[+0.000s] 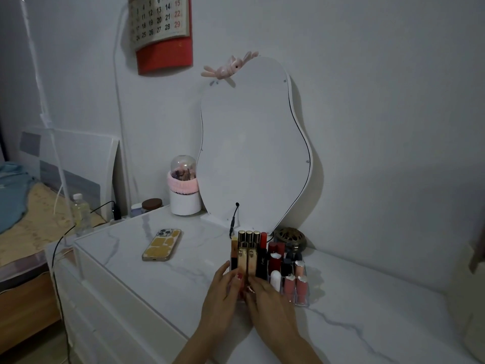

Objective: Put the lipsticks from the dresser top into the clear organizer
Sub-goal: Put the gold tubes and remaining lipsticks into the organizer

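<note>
A clear organizer [303, 302] stands on the white marble dresser top [367, 298], filled with several upright lipsticks: gold tubes [248, 239] at the back, a black one [262, 261], red ones [275, 254] and pink glosses [301, 287] at the right. My left hand [223, 292] touches the organizer's front left corner. My right hand [270, 298] lies at its front, fingers on the base of a gold lipstick [252, 261] standing in a front slot. Whether either hand truly grips anything is hard to tell.
A phone [162, 244] in a yellow case lies to the left. A wavy white mirror [252, 143] with a cable stands behind the organizer. A brass incense holder [292, 239] sits at its right. A domed white brush holder [183, 190] stands at the back left.
</note>
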